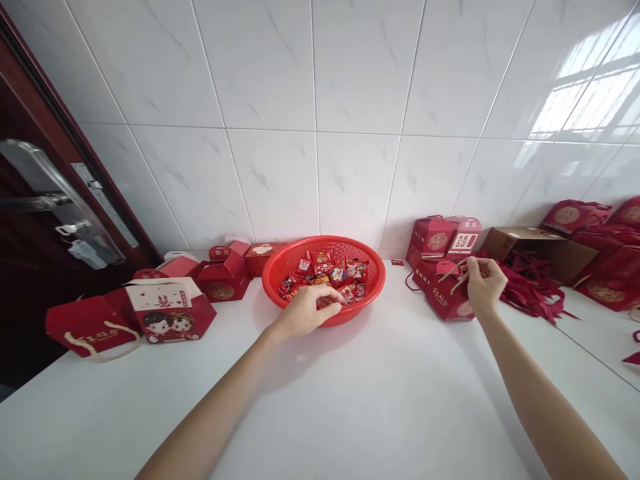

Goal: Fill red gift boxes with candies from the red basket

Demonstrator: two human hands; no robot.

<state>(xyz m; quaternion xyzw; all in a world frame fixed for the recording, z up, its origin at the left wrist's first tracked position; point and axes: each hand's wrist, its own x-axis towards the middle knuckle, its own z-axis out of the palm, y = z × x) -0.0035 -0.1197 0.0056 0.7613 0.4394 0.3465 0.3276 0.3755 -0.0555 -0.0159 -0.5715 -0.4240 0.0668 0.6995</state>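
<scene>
1. Two bare forearms reach in from the lower edge, over the white tabletop [340, 413].
2. The left hand [307, 310] is at the front rim of the red basket [324, 319], palm down. Its fingers are loosely bent, with a gap between them and the thumb; nothing shows in its grasp. Whether it touches the rim, I cannot tell.
3. The right hand [485, 287] pinches the cord handle [453, 280] of a red gift bag [443, 297] between thumb and fingertips. The bag is on the tabletop, to the right of the basket and apart from it.
4. Wrapped candies [323, 263], mostly red, lie inside the basket, which has perforated walls.
5. A small red packet [397, 263] lies between the basket and the boxes on the right, near the tiled wall [357, 167].
6. On the left is a red bag [95, 323] with a pale cord. Just beside it is a box with two cartoon figures [173, 317], and more red boxes [225, 277] are behind.
7. Behind the gift bag, red and pink boxes [435, 239] are grouped near the wall. Farther right is an open cardboard carton [573, 257], with dark red ribbons [535, 293] in and in front of it, then a pile of red boxes [607, 250].
8. At far left, keys [86, 252] hang at the lock of a dark red door [30, 267].
</scene>
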